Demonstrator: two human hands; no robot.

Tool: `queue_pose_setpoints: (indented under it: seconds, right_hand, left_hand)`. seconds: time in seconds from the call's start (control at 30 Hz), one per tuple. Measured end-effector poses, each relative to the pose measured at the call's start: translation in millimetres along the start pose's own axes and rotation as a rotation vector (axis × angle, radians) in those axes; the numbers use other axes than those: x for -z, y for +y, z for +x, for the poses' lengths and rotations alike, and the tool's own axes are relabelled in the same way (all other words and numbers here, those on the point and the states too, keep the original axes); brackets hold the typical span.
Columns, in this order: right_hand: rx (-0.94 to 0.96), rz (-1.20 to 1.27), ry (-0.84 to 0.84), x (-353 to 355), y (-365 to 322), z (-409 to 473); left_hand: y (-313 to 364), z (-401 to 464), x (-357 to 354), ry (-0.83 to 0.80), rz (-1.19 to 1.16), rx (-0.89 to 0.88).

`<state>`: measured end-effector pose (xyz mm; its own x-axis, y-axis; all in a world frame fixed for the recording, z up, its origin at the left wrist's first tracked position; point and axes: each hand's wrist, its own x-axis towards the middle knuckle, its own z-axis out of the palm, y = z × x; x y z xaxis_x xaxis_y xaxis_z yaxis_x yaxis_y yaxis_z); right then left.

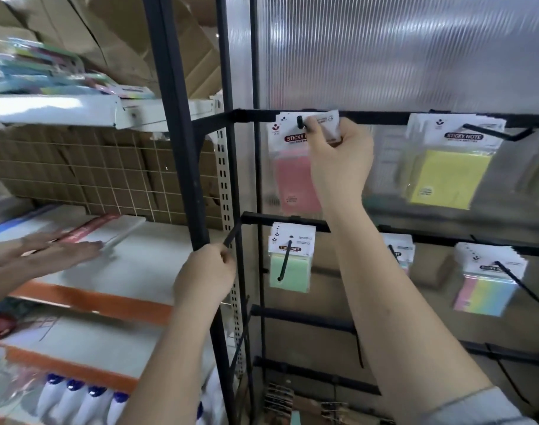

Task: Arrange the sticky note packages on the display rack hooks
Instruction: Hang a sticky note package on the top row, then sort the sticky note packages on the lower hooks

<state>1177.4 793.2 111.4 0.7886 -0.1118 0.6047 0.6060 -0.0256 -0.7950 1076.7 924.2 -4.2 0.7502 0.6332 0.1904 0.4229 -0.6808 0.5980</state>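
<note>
Left hand (205, 279) grips a hook; right hand (338, 154) pinches pink package (294, 179) top.

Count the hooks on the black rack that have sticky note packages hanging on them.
5: pink packages top left, yellow top right, green lower left, a partly hidden bunch behind the forearm, multicoloured lower right. More may hang beyond the right edge.

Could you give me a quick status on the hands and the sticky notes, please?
Right hand pinching pink pack at top hook. Left hand gripping a loose hook. Nothing in the way.
</note>
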Motion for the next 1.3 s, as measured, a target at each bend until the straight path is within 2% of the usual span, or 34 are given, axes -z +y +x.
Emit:
queue_pose_setpoints:
  seconds: [0.23,0.5,0.63,0.73,0.8,0.93,1.0,1.17,1.3]
  right_hand:
    - [-0.164,-0.125,-0.034,-10.7,12.3,29.7]
    - [-0.129,-0.296,0.076,19.9,20.2,16.6]
    - [-0.126,-0.385,-0.038,53.1,33.9,0.6]
    - [-0.196,-0.410,-0.164,83.3,54.3,-11.8]
    - [-0.250,-0.432,-0.127,102.5,74.9,-21.7]
    - [-0.429,-0.409,0.092,132.7,122.5,-37.0]
    - [-0.512,-0.383,0.148,140.1,140.7,-37.3]
    - [-0.658,-0.380,0.100,140.3,169.4,-28.2]
    - [-0.626,-0.400,0.058,138.9,180.3,-26.7]
  left_hand:
    - [0.7,-6.6,5.4,-0.095,0.003,-0.092]
    - [-0.6,-12.6,-5.4,-0.166,-0.057,-0.144]
    - [5.3,-2.4,-15.1,-0.178,-0.152,-0.109]
    - [8.7,7.1,-22.4,-0.174,-0.183,-0.068]
    - [11.0,14.3,-26.9,-0.170,-0.195,-0.041]
    - [18.3,25.0,-36.8,-0.173,-0.191,-0.023]
    - [20.7,28.5,-43.3,-0.167,-0.175,-0.024]
    - [23.8,35.4,-56.0,-0.153,-0.187,0.006]
    - [23.5,39.0,-62.7,-0.150,-0.172,0.032]
